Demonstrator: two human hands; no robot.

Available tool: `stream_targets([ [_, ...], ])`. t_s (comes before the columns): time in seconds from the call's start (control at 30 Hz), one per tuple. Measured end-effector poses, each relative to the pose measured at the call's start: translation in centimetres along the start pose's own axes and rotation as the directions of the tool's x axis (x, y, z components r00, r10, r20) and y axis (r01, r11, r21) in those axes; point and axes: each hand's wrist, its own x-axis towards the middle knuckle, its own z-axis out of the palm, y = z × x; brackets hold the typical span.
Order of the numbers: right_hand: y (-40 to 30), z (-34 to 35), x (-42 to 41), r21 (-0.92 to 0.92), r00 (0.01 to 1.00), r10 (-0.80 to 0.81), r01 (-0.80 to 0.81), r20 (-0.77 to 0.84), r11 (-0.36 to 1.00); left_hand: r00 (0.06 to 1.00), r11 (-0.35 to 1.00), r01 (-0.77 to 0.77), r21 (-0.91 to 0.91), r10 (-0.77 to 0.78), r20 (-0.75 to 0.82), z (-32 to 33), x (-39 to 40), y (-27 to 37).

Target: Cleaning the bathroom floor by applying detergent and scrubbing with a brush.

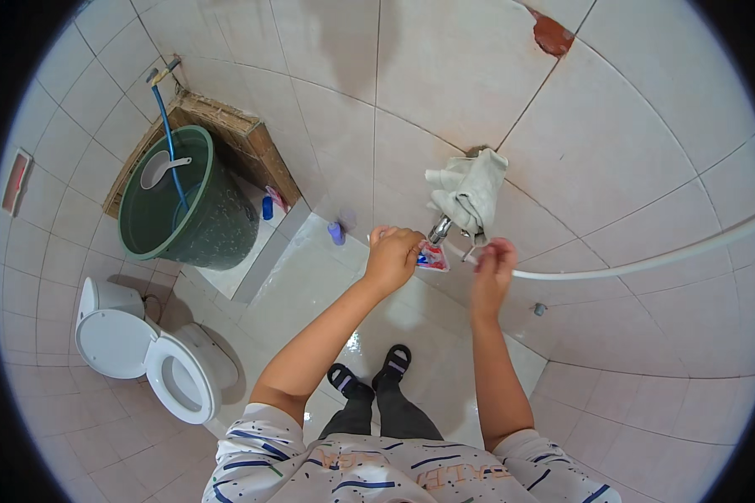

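My left hand (395, 259) grips a red, white and blue plastic packet (434, 258) that hangs beside its fingertips. Just past those fingers a chrome tap (440, 229) juts from the tiled wall. A pale damp-looking cloth (475, 195) is draped over the top of the fitting. My right hand (494, 273), slightly blurred, is by a thin metal lever (469, 253) and the end of a white hose (579, 275). Its curled fingers hide whether they hold anything.
At the left a green water tub (233, 207) holds a dipper (156, 170) and a blue hose (165, 119). Below it stands a white toilet (211, 383) with its lid raised. A purple bottle (336, 233) is on the floor by the wall. A small pipe stub (539, 309) protrudes at the right.
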Motion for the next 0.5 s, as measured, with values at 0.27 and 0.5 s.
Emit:
stream_targets([
  [0.27,-8.2,4.0,0.4,-0.316,0.789,-0.471,0.598,0.395,0.737,0.934,0.886,0.331,-0.325,-0.357,-0.024,-0.6,-3.4,-3.8],
  [0.5,-8.5,5.4,-1.3,-0.333,0.857,-0.364,0.485,0.364,0.809,0.756,0.572,0.465,-0.676,-0.653,-0.033,-4.6,-8.5,-7.4],
])
